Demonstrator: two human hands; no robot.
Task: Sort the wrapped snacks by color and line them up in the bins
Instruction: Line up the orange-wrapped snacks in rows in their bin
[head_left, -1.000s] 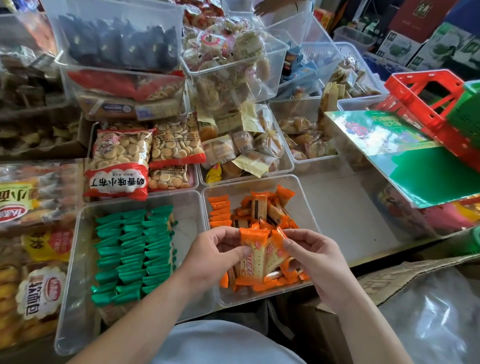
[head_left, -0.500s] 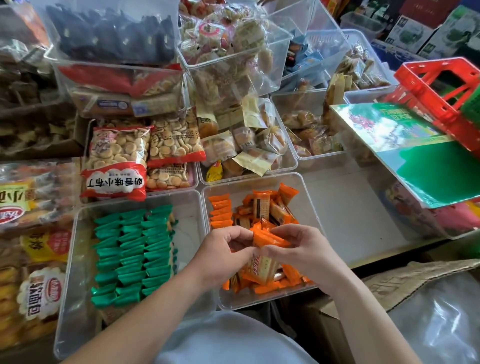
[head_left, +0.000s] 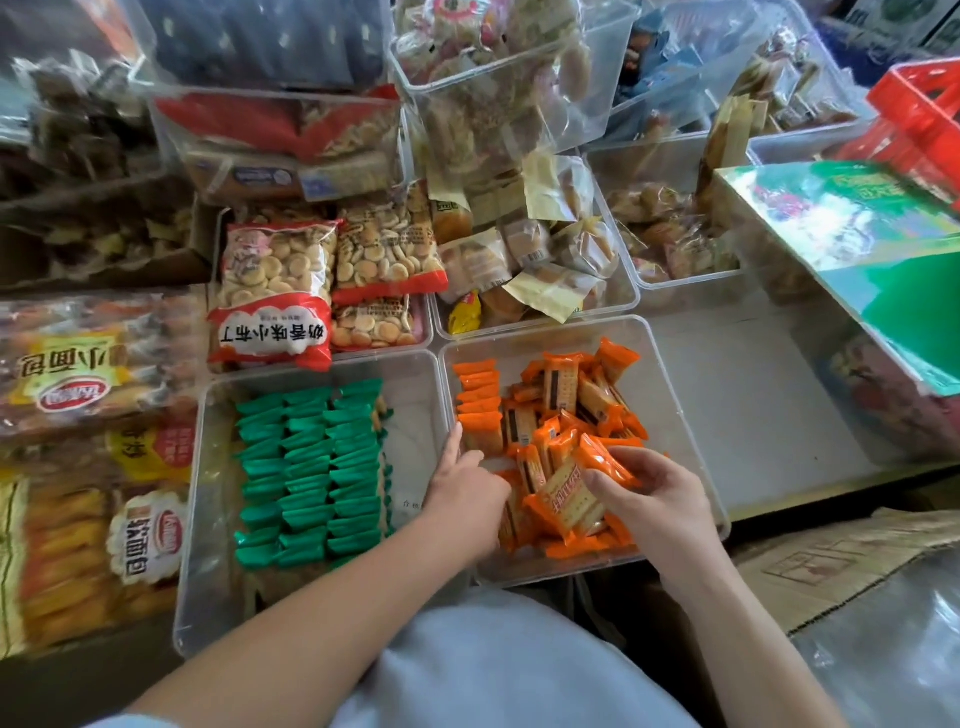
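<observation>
A clear bin (head_left: 670, 395) holds orange-wrapped snacks: a short neat column (head_left: 477, 395) along its left wall and a loose heap (head_left: 576, 405) to the right. My right hand (head_left: 652, 493) grips a small bundle of orange packets (head_left: 571, 493) over the bin's near half. My left hand (head_left: 467, 488) reaches into the bin, index finger stretched out and touching the near end of the neat column. The clear bin to the left (head_left: 208, 499) holds green-wrapped snacks (head_left: 311, 467) lined up in three tidy columns.
Bags of small biscuits (head_left: 275, 296) and bins of wrapped cakes (head_left: 530, 260) stand behind the two bins. Bread packs (head_left: 78, 467) lie at the left. A green box (head_left: 883, 249) and a red basket (head_left: 919, 119) sit at the right, cardboard (head_left: 831, 561) at the near right.
My hands were together on the orange packets. Now the left hand has let go and moved left to the neat column, while the right keeps the bundle, lowered into the bin.
</observation>
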